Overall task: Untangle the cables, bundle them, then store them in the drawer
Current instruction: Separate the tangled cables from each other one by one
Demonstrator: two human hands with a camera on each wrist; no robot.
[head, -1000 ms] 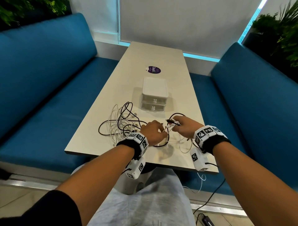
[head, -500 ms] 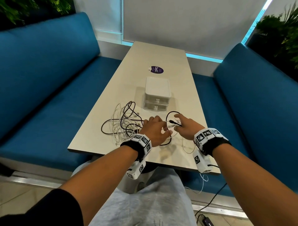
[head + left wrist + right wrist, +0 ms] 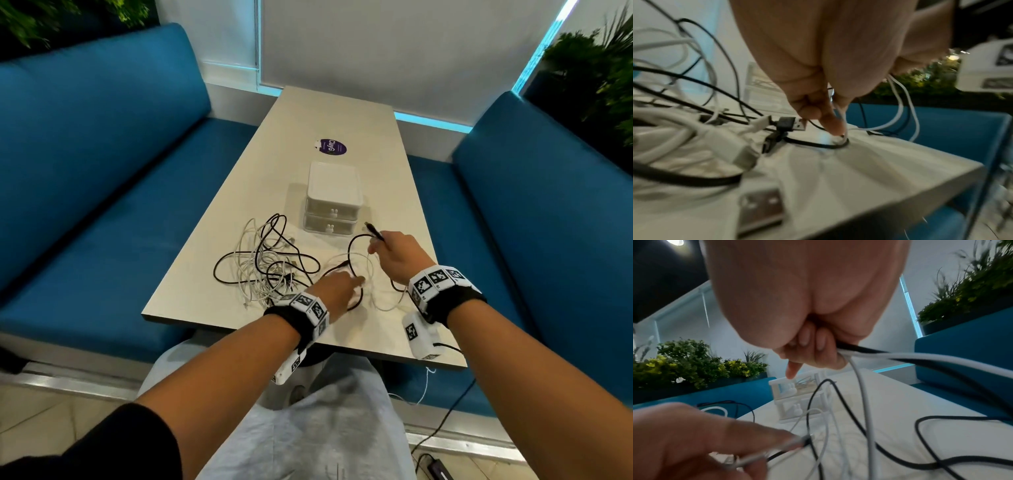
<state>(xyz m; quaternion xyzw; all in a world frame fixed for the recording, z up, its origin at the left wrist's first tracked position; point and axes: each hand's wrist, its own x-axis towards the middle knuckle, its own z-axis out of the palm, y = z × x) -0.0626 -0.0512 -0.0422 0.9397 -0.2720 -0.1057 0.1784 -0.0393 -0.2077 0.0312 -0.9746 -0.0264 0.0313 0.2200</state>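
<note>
Sticker (image 3: 331, 147) reading "ClayG" beyond drawer unit (image 3: 333, 202)

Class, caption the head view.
Right hand lifts a black cable end; left hand pins a white cable.

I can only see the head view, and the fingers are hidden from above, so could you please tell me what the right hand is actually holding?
Observer: The right wrist view shows the right hand gripping two cables together, a black cable and a white cable.
Operator: Thank you. And the other one?
Observer: In the left wrist view, the left hand pinches a white strand low over the table.
Operator: Is any plug lying free nearby?
Observer: Yes, a black USB plug lies just beside that fingertip, not held.
</note>
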